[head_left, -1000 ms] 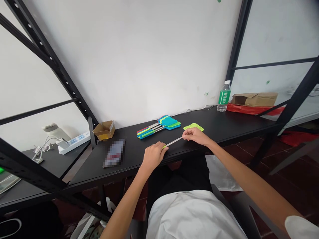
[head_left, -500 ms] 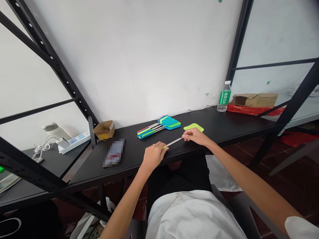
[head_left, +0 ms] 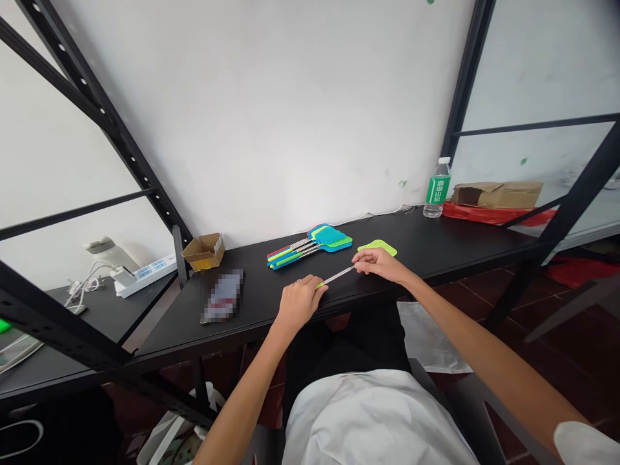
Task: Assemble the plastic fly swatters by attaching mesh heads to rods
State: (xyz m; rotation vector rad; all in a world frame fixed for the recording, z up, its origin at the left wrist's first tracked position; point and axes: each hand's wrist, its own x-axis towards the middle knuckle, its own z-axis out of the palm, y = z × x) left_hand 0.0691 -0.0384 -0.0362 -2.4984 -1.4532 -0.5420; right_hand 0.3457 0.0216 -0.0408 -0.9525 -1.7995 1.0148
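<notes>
My left hand (head_left: 296, 302) is closed round the yellow-green grip of a thin metal swatter rod (head_left: 338, 276) near the front edge of the black table (head_left: 436, 248). My right hand (head_left: 378, 263) pinches the rod's far end. Just behind my right hand lies a loose yellow-green mesh swatter head (head_left: 378, 247), flat on the table. Farther back a pile of several finished fly swatters (head_left: 310, 246) with blue and green heads lies near the wall.
A small open cardboard box (head_left: 204, 251) and a blurred flat packet (head_left: 222, 296) lie at the left. A water bottle (head_left: 436, 188), a brown carton (head_left: 498, 192) on red material stand at the far right. Black rack posts frame both sides; a power strip (head_left: 143, 274) sits on the left shelf.
Almost nothing has moved. Both hands keep their hold on the rod; the view has shifted very slightly.
</notes>
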